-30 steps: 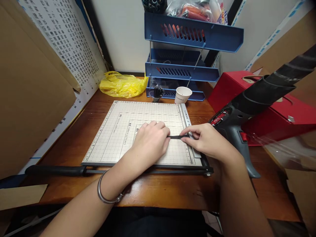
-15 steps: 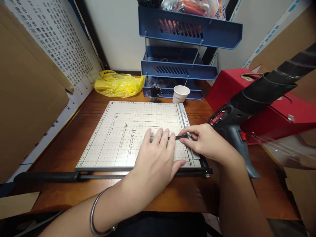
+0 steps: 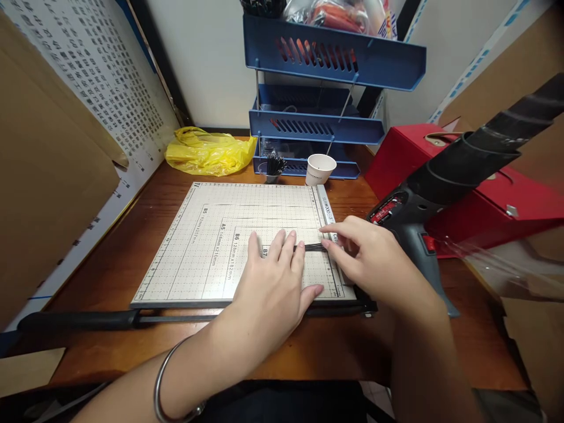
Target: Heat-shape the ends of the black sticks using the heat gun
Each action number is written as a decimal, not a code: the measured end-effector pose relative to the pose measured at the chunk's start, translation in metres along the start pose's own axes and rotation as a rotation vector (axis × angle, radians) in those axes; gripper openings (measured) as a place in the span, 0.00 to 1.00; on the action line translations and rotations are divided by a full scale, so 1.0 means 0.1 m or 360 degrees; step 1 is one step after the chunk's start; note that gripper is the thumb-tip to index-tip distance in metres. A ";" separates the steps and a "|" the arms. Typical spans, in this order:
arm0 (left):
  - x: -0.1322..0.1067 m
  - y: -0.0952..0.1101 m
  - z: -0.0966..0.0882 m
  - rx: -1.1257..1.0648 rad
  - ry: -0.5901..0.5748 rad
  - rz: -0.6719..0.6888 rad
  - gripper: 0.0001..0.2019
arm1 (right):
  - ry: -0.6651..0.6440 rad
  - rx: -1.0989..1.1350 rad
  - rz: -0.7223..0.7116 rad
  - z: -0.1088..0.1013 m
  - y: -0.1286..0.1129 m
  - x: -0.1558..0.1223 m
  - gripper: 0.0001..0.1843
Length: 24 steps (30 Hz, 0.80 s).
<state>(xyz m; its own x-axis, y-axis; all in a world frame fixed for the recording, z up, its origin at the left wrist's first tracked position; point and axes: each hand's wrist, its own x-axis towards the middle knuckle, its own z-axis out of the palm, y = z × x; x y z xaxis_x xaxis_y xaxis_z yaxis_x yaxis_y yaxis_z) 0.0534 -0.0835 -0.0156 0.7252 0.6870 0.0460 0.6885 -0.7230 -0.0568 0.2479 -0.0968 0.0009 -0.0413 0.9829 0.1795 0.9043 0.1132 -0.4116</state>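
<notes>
My left hand (image 3: pixel 272 281) lies flat with fingers spread on the gridded board of a paper cutter (image 3: pixel 185 252). Its fingers rest over a bundle of thin black strands (image 3: pixel 314 247), whose left part is hidden beneath them. At the bundle's right end is my right hand (image 3: pixel 368 249), beside the cutter's metal guide strip (image 3: pixel 325 202). Its thumb tip touches or nearly touches the strand ends, and a gap shows between thumb and index finger. Along the board's front edge lies the cutter's arm with its black handle (image 3: pixel 79 320), lowered.
Behind the board stand a clear cup of black strands (image 3: pixel 274 167) and a white paper cup (image 3: pixel 321 169). A yellow plastic bag (image 3: pixel 209 151) and blue tiered trays (image 3: pixel 335 56) are at the back. A black heat-gun-like tool (image 3: pixel 418 205) and red box (image 3: pixel 484 194) occupy the right.
My right thumb and index finger have parted from their pinch on the strands. More of the bundle shows between my hands. The view has shifted slightly.
</notes>
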 end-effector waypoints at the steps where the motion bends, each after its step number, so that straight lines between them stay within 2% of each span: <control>1: 0.00 -0.01 -0.01 -0.0003 -0.0016 0.0000 0.34 | 0.0100 -0.0060 -0.0014 0.04 -0.06 -0.08 0.17; 3: 0.00 -0.02 -0.02 -0.0016 -0.0064 0.0001 0.32 | 0.0163 -0.0166 -0.0102 0.14 -0.18 -0.26 0.23; 6: 0.01 -0.03 -0.06 -0.0039 -0.0141 0.0021 0.30 | 0.0048 -0.0226 -0.0243 0.29 -0.32 -0.47 0.34; 11: 0.03 -0.05 -0.12 -0.0063 -0.0186 0.0035 0.27 | -0.0095 -0.0247 -0.0171 0.39 -0.39 -0.51 0.46; 16: 0.05 -0.06 -0.15 -0.0066 -0.0261 0.0011 0.27 | -0.0218 -0.0193 -0.0069 0.41 -0.41 -0.45 0.50; 20: 0.05 -0.10 -0.16 -0.0099 -0.0307 0.0009 0.28 | -0.0156 -0.0212 -0.0052 0.44 -0.43 -0.46 0.53; 24: 0.05 -0.26 -0.20 -0.0163 -0.0274 0.0067 0.29 | -0.0117 -0.0267 -0.0074 0.45 -0.43 -0.45 0.53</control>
<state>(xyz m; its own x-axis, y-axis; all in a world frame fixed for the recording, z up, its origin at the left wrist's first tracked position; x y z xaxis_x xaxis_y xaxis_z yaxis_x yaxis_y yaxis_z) 0.0391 -0.0630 0.0058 0.7479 0.6518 -0.1257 0.6608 -0.7491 0.0473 0.1916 -0.1393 -0.0293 -0.1103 0.9858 0.1266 0.9585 0.1392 -0.2487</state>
